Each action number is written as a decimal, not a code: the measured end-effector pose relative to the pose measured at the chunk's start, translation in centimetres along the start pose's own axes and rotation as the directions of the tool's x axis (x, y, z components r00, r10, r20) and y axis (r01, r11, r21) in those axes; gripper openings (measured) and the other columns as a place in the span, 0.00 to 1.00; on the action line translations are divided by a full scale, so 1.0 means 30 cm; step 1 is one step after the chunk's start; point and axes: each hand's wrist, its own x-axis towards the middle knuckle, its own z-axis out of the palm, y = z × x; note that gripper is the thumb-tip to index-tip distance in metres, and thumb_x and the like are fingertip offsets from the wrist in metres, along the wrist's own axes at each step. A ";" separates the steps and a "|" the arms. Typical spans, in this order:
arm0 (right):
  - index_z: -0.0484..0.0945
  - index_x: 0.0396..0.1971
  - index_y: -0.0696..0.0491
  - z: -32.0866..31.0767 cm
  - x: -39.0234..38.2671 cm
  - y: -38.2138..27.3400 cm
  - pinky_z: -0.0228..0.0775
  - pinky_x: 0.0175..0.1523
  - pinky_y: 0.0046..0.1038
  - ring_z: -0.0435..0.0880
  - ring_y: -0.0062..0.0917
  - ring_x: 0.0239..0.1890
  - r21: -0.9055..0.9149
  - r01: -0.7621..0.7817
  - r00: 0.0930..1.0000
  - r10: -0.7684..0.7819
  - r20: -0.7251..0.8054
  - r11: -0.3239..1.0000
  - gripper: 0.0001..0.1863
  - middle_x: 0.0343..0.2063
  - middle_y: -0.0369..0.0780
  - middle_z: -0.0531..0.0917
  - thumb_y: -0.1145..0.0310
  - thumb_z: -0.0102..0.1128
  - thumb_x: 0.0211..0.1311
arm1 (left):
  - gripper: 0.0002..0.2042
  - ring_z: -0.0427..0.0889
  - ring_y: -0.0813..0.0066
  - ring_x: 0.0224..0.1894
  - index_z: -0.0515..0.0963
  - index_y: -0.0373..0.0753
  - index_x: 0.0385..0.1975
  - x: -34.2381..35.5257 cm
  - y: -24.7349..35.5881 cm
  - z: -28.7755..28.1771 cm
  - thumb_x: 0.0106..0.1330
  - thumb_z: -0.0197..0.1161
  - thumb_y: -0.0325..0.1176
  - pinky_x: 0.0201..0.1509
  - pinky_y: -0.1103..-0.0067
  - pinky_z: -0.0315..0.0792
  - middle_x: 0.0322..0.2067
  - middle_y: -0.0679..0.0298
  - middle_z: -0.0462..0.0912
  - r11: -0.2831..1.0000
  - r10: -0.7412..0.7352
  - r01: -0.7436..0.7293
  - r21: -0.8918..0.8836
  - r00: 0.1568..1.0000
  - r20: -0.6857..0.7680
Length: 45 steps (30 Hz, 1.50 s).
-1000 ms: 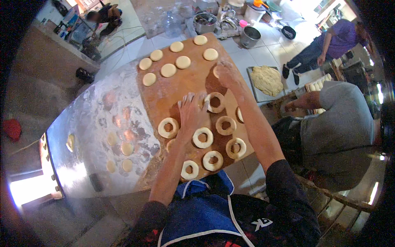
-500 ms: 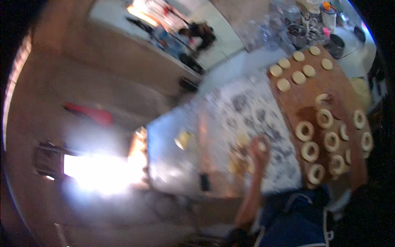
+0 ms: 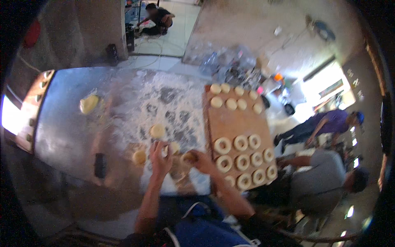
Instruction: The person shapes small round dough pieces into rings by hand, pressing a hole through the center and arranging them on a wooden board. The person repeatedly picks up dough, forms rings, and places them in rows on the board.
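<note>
My left hand (image 3: 160, 158) is low over the floured steel table (image 3: 107, 131), fingers curled round something pale I cannot make out. Just right of it, my right hand (image 3: 199, 161) grips a dough round (image 3: 188, 157), blurred and partly hidden by the fingers. Loose dough rounds (image 3: 156, 131) lie around my hands, one behind my left hand and another to its left. A yellow dough lump (image 3: 88, 104) lies farther left. The wooden board (image 3: 234, 121) on the right carries several dough rounds (image 3: 231, 104) at the back and several dough rings (image 3: 242, 161) nearer me.
A co-worker in grey (image 3: 314, 177) bends beside the board; another in purple (image 3: 321, 127) stands behind. A person (image 3: 158, 18) crouches in the far doorway. Pots and bottles (image 3: 236, 68) sit beyond the board. A narrow tray (image 3: 33, 111) is at the table's left end.
Both hands have left the wooden board and moved left to the dough rounds on the floured steel, now closing on them or near them. My head's view has swung left.
</note>
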 end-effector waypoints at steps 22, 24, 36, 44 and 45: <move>0.70 0.41 0.57 0.029 -0.075 -0.136 0.75 0.44 0.26 0.81 0.22 0.39 0.682 -0.050 0.991 0.122 -0.058 0.730 0.15 0.37 0.41 0.82 0.80 0.63 0.54 | 0.14 0.80 0.71 0.38 0.76 0.30 0.45 -0.116 0.182 -0.104 0.68 0.59 0.36 0.42 0.73 0.73 0.35 0.58 0.81 0.839 -0.308 0.457 -0.295 0.846 0.435; 0.71 0.41 0.57 0.008 -0.074 -0.188 0.76 0.44 0.27 0.81 0.23 0.39 0.590 -0.025 0.989 0.105 -0.102 0.807 0.15 0.36 0.42 0.82 0.79 0.63 0.55 | 0.14 0.79 0.76 0.37 0.75 0.29 0.44 -0.099 0.215 -0.089 0.69 0.58 0.36 0.39 0.76 0.73 0.34 0.60 0.80 0.786 -0.356 0.504 -0.359 0.843 0.404; 0.64 0.55 0.53 -0.045 -0.089 -0.236 0.75 0.44 0.28 0.80 0.22 0.38 0.652 0.016 0.995 0.051 -0.084 0.758 0.29 0.38 0.41 0.80 0.80 0.60 0.51 | 0.16 0.78 0.79 0.35 0.69 0.35 0.55 -0.082 0.175 -0.019 0.70 0.56 0.31 0.35 0.82 0.74 0.35 0.62 0.79 0.597 -0.338 0.573 -0.561 0.814 0.472; 0.74 0.45 0.57 -0.146 -0.044 -0.093 0.72 0.42 0.26 0.78 0.22 0.36 0.711 -0.229 0.903 0.418 -0.100 0.665 0.23 0.35 0.39 0.78 0.52 0.40 0.73 | 0.15 0.80 0.66 0.43 0.65 0.43 0.55 -0.099 0.170 0.150 0.74 0.47 0.42 0.47 0.71 0.76 0.43 0.60 0.77 0.077 -0.231 0.696 -0.714 0.709 0.666; 0.74 0.41 0.57 -0.138 -0.042 -0.078 0.72 0.40 0.26 0.78 0.22 0.34 0.730 -0.150 0.889 0.414 -0.195 0.666 0.23 0.33 0.39 0.78 0.51 0.41 0.72 | 0.15 0.80 0.65 0.43 0.66 0.44 0.53 -0.092 0.173 0.184 0.75 0.46 0.44 0.47 0.70 0.76 0.42 0.59 0.77 -0.175 -0.242 0.679 -0.713 0.672 0.700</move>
